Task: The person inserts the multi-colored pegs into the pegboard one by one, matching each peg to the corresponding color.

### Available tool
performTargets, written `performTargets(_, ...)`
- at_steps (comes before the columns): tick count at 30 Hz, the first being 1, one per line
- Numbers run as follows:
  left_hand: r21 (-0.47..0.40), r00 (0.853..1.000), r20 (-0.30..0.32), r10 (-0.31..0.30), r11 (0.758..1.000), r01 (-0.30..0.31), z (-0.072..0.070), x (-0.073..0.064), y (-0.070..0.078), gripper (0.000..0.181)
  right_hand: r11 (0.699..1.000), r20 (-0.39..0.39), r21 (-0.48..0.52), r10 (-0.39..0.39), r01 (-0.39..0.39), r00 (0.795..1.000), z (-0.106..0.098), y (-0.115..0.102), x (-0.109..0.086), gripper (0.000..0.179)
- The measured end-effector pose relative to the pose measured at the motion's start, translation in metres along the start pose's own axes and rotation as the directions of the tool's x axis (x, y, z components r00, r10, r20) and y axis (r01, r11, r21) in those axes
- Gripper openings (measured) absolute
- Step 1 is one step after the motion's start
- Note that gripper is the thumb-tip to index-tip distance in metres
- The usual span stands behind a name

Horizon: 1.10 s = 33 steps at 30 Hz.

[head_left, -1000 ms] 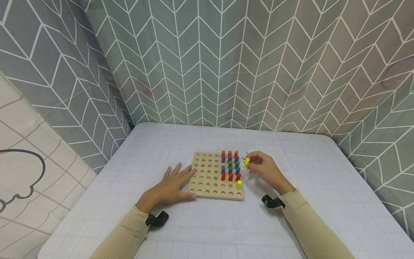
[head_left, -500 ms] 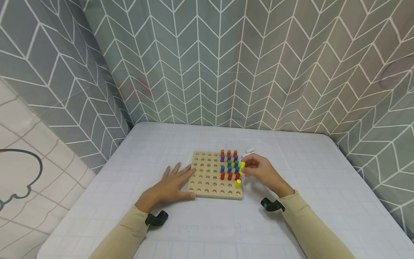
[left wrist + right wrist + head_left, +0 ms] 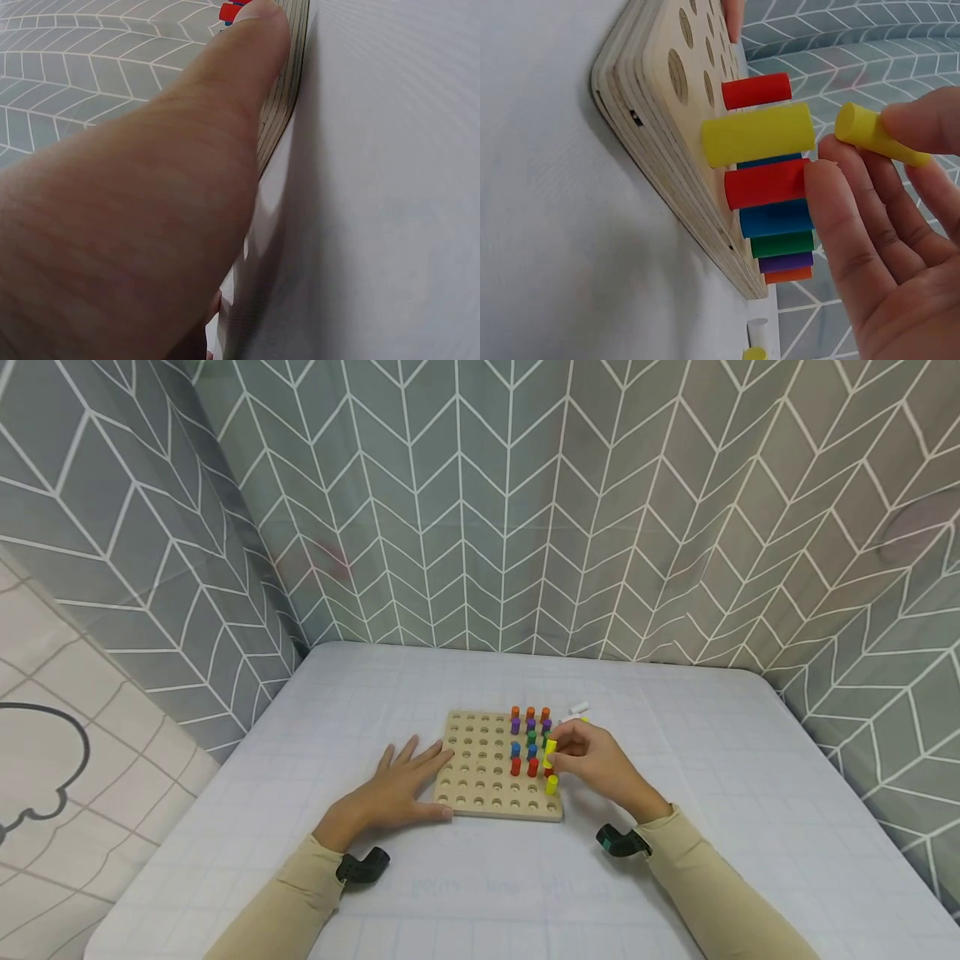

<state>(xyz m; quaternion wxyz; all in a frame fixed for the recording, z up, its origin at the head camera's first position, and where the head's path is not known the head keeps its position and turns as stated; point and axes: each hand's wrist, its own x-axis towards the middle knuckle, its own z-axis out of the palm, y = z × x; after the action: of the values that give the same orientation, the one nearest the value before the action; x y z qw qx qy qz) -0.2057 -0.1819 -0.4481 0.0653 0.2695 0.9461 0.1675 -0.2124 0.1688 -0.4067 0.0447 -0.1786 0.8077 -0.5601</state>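
A square wooden pegboard lies on the table, with rows of orange, purple, green, blue and red pegs along its right side. One yellow peg stands in a hole by the near right corner. My left hand rests at the board's left edge, fingers spread; its thumb touches the near corner. Above the right-hand pegs, my right hand pinches another yellow peg between thumb and fingers. This peg is tilted and apart from the board. A fingertip of that hand is close to a red peg.
White pegs lie on the table beyond the right hand, with a yellow peg partly hidden beside them. Several bare holes fill the board's left side. A patterned curtain hangs behind the table. Black devices sit on both wrists.
My right hand has carried the yellow peg leftward from beside the board to over its right-hand pegs. The left hand has stayed in place.
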Motion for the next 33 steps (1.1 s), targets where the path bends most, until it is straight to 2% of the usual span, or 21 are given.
performTargets(6, -0.001, 1.000, -0.002, 0.001, 1.000, -0.001, 0.000, 0.000, 0.001, 0.103, 0.998, 0.007, -0.032, -0.057, 0.057, 0.998, 0.006, 0.000, -0.002, 0.025)
performTargets(16, 0.006, 1.000, -0.005, -0.006, 1.000, 0.006, 0.000, -0.001, 0.001, 0.104, 0.986, 0.030, -0.142, -0.089, 0.092, 0.996, 0.016, -0.002, -0.003, 0.024)
performTargets(20, -0.002, 1.000, -0.001, -0.008, 1.000, 0.008, 0.000, -0.001, 0.000, 0.104, 0.974, 0.050, -0.189, -0.118, 0.125, 0.992, 0.019, -0.004, -0.004, 0.020)
performTargets(27, -0.011, 1.000, -0.005, -0.009, 1.000, 0.009, 0.003, 0.000, -0.002, 0.104, 0.953, 0.080, -0.275, -0.106, 0.125, 0.991, 0.024, -0.002, -0.006, 0.017)
performTargets(33, -0.006, 1.000, 0.010, -0.024, 1.000, 0.024, 0.001, -0.001, 0.000, 0.104, 0.926, 0.097, -0.335, -0.150, 0.174, 0.984, 0.027, -0.001, -0.010, 0.016)
